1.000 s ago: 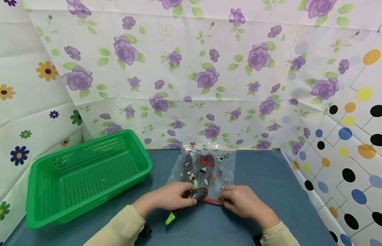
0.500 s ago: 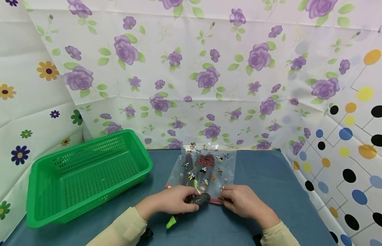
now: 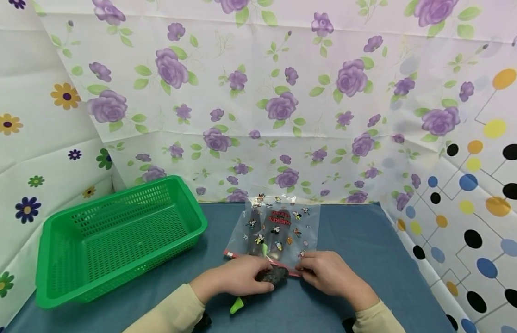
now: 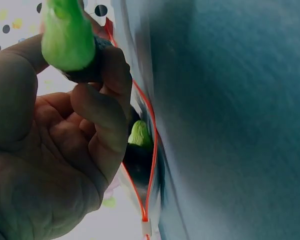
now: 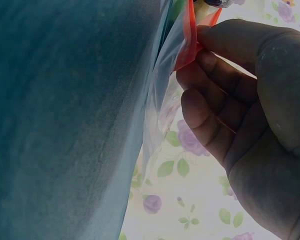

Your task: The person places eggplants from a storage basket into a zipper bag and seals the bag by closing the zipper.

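Note:
My left hand [image 3: 241, 275] grips a dark eggplant [image 3: 275, 276] with a bright green stem end, which points toward me at the lower left. Its other end is at the red-edged mouth of a clear zip bag [image 3: 306, 231] printed with small cartoon figures. Inside the bag lie two more dark, long eggplants [image 3: 279, 231]; one green stem [image 4: 140, 134] shows through the gap between the red zip strips [image 4: 154, 117] in the left wrist view. With thumb and fingers my right hand [image 3: 331, 273] pinches the red rim [image 5: 189, 42] at the bag's right corner.
A green plastic basket [image 3: 89, 289] with perforated walls stands on the left of the blue cloth-covered table [image 3: 350, 231]. Flowered sheets [image 3: 250, 92] hang behind and at the left, a dotted sheet [image 3: 470, 208] at the right.
My left hand has moved a little right and toward me with the eggplant. More of the bag's red rim shows at its left corner. The right hand stays in place.

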`<control>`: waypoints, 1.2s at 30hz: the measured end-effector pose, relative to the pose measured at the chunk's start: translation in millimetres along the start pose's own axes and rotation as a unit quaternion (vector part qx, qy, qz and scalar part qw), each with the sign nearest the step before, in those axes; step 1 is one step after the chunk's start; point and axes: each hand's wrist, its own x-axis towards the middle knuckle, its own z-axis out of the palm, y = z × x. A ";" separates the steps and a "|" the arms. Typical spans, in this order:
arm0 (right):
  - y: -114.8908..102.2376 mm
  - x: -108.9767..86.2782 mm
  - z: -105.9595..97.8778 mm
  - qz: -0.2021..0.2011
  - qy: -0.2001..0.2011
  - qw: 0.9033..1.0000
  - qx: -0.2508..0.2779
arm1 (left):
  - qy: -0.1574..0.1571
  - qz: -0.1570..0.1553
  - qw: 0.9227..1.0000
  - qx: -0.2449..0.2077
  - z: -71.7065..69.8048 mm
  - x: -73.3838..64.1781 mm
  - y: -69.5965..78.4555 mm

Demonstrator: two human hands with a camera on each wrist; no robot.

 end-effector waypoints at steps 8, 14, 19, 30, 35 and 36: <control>-0.5 0.2 0.0 -0.004 0.010 1.000 -0.005 | 0.011 -0.007 1.000 0.027 5.5 3.5 2.4; -1.1 0.6 0.0 0.000 0.008 1.000 -0.004 | 0.018 -0.003 0.999 0.043 8.3 1.7 2.0; -0.9 0.2 0.5 -0.005 0.010 1.000 0.000 | 0.020 -0.004 0.999 0.039 9.7 -0.1 2.3; -1.3 0.1 1.5 -0.008 0.013 1.000 0.001 | 0.033 -0.010 0.999 0.041 13.2 0.3 6.6; -1.3 0.2 0.6 -0.008 0.013 1.000 0.006 | 0.058 -0.014 0.998 0.023 15.6 2.4 8.1; -1.2 0.3 0.4 -0.008 0.013 1.000 0.006 | 0.063 -0.020 0.998 0.018 16.2 2.3 8.5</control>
